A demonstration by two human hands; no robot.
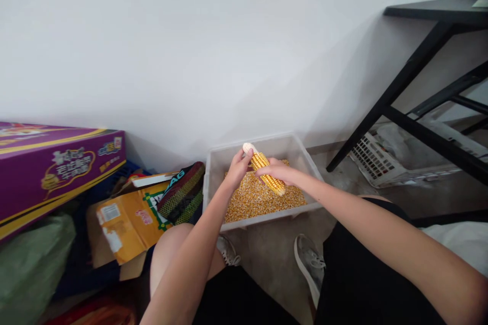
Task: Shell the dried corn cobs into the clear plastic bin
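Note:
An ear of dried corn [271, 179] slants over a pale plastic bin [318, 175]. Its upper end is bare and whitish, while yellow kernels cover the rest. My left hand [238, 166] grips it near the bare end, with the thumb across the cob. Around the middle of the ear, my right hand [280, 170] is closed, its fingers partly hidden behind the corn. Loose corn kernels [253, 200] spread over the floor of the bin beneath both hands.
Left of the bin lie a mesh bag [182, 193] and a flattened yellow carton [131, 221], below a large purple box [64, 170]. On the right, a black-legged table [396, 78] stands over a white plastic crate [375, 160]. A white wall [190, 51] rises behind.

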